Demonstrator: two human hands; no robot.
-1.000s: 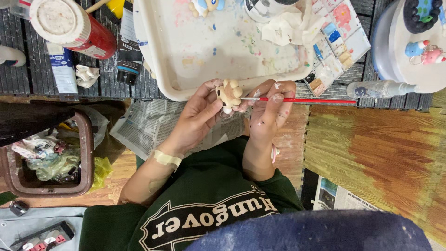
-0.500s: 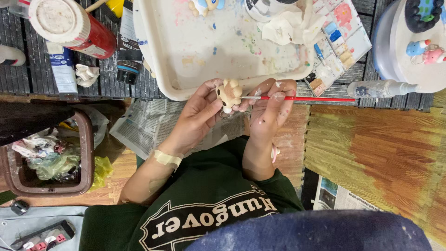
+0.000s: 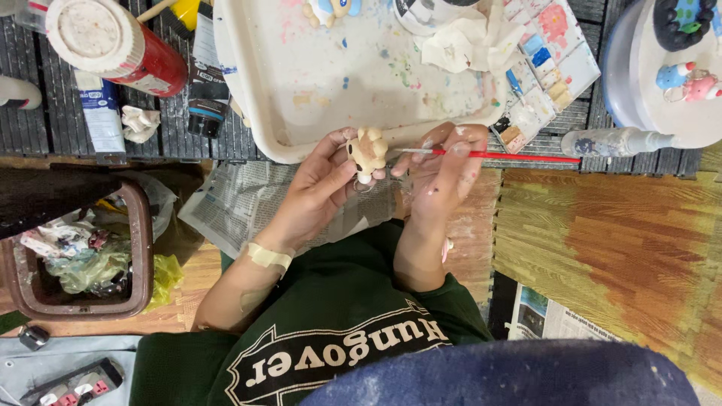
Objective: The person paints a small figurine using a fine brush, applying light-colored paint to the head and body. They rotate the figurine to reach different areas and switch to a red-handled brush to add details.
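From the head camera, we saw the left hand (image 3: 320, 188) pinching a tan figurine (image 3: 368, 152) just over the tray (image 3: 248, 113) rim. The right hand (image 3: 444, 177), fingers closed on a red brush (image 3: 496, 156), touched its tip to it; painting seemed under way, needing a steady stroke.

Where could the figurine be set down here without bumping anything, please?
The white tray has bare room in its middle, between the cloth wad and its left wall. The wooden floor right of the right hand is also free. Crowded: the strip left of the tray with tubes and a red can, and the palette corner.
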